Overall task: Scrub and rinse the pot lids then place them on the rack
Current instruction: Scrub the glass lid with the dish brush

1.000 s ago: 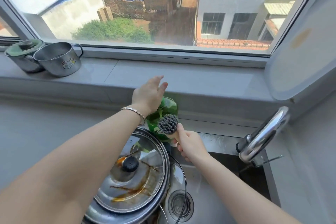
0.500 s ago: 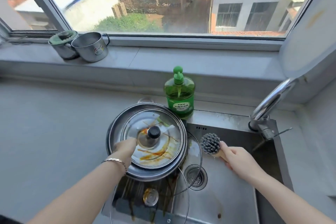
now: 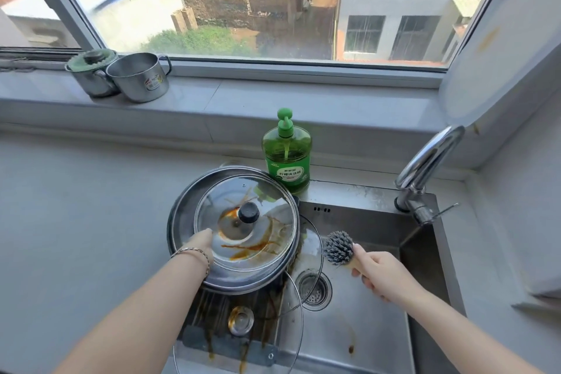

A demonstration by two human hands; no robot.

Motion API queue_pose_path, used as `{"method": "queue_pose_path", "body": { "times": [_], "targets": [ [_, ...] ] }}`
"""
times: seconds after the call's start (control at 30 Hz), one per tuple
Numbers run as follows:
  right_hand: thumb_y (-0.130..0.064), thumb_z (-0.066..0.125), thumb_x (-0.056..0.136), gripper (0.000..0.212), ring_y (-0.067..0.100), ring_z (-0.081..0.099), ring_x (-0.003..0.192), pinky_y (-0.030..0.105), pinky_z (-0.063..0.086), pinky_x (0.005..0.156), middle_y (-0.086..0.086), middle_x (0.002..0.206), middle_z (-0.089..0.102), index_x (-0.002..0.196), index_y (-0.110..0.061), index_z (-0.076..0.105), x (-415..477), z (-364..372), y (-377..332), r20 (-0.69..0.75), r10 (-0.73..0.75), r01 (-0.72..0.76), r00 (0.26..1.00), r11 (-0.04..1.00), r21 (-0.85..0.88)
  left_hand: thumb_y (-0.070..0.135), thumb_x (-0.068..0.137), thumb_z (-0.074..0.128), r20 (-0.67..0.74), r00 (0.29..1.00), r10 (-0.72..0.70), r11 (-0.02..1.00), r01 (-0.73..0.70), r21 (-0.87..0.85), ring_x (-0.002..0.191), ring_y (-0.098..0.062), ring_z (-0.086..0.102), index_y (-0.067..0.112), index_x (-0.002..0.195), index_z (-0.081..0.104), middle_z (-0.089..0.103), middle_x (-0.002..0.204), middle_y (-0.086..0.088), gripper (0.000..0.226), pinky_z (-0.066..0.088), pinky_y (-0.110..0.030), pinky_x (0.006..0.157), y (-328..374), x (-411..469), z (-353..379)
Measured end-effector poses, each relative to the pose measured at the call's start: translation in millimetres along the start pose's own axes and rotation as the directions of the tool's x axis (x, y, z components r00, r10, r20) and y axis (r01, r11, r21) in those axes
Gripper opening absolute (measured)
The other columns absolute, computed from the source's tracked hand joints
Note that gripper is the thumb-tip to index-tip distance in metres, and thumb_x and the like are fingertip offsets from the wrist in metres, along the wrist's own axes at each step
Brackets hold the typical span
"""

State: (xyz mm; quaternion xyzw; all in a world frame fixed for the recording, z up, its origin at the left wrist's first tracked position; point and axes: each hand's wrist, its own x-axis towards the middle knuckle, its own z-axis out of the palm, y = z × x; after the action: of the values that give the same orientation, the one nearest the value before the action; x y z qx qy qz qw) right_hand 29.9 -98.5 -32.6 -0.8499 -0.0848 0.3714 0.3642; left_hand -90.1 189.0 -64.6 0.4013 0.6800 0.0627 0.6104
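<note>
In the middle of the frame, the left hand grasps the left edge of a big glass lid stained with orange sauce and holds it above the left part of the sink, where more lids lie under it. Right of center, the right hand is closed around the handle of a brush, with the bristles toward the lid. A green soap bottle stands just behind the lid on the sink's back rim.
</note>
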Motion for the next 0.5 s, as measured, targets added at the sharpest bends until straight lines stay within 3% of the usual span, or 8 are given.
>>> {"method": "queue_pose_path", "body": {
  "times": [0.1,0.2,0.27,0.33,0.4,0.5],
  "targets": [
    [-0.05,0.035,0.095,0.055,0.013,0.033,0.039,0.018,0.027,0.04,-0.004,0.046,0.043,0.065,-0.013,0.061,1,1,-1,0.002,-0.005,0.005,1.0,1.0,0.006,0.045,0.097,0.042,-0.025,0.999,0.021,0.999,-0.022,-0.047,0.127,-0.033,0.044,0.003,0.142,0.034,0.042,0.142,-0.014,0.062,0.035,-0.039,0.105,1,6,-2],
    [-0.05,0.035,0.095,0.055,0.012,0.033,0.037,0.018,0.027,0.04,-0.004,0.046,0.043,0.066,-0.012,0.062,0,1,1,0.001,-0.012,0.012,1.0,1.0,0.013,0.046,0.098,0.039,0.11,0.994,0.01,0.966,0.019,-0.257,0.105,-0.03,0.061,0.004,0.138,0.034,0.053,0.126,-0.017,0.058,0.05,-0.035,0.088,-2,11,-1],
    [-0.05,0.035,0.095,0.056,0.01,0.034,0.036,0.017,0.027,0.038,-0.004,0.047,0.044,0.068,-0.01,0.064,-1,0,4,-0.01,-0.022,0.022,1.0,1.0,0.011,0.043,0.098,0.039,0.153,0.986,0.073,0.941,-0.017,-0.337,0.073,-0.017,0.072,0.002,0.129,0.04,0.057,0.125,-0.019,0.052,0.058,-0.024,0.064,-4,10,-1],
    [-0.05,0.034,0.095,0.059,0.009,0.035,0.036,0.018,0.03,0.041,-0.003,0.047,0.044,0.061,-0.009,0.059,-3,-3,7,-0.04,-0.048,0.048,0.998,0.999,-0.005,0.045,0.097,0.04,0.118,0.984,0.129,0.926,-0.077,-0.371,0.048,-0.01,0.067,-0.001,0.129,0.041,0.063,0.116,-0.017,0.056,0.049,-0.016,0.038,-7,7,0],
    [-0.051,0.034,0.094,0.06,0.008,0.037,0.037,0.021,0.031,0.047,-0.004,0.044,0.044,0.05,-0.012,0.045,-4,-8,10,-0.085,-0.079,0.078,0.993,0.997,-0.015,0.046,0.097,0.039,0.091,0.981,0.172,0.912,-0.124,-0.39,0.048,-0.008,0.067,0.002,0.132,0.037,0.065,0.107,-0.015,0.055,0.043,-0.012,0.033,-7,3,0],
    [-0.052,0.036,0.094,0.061,0.005,0.037,0.037,0.023,0.031,0.052,-0.005,0.041,0.043,0.048,-0.013,0.04,-8,-16,14,-0.143,-0.117,0.12,0.983,0.993,0.013,0.037,0.097,0.045,0.071,0.966,0.249,0.906,-0.207,-0.369,0.059,-0.012,0.069,0.003,0.12,0.043,0.064,0.112,-0.02,0.041,0.044,-0.012,0.036,-4,-4,0]
  ]
}}
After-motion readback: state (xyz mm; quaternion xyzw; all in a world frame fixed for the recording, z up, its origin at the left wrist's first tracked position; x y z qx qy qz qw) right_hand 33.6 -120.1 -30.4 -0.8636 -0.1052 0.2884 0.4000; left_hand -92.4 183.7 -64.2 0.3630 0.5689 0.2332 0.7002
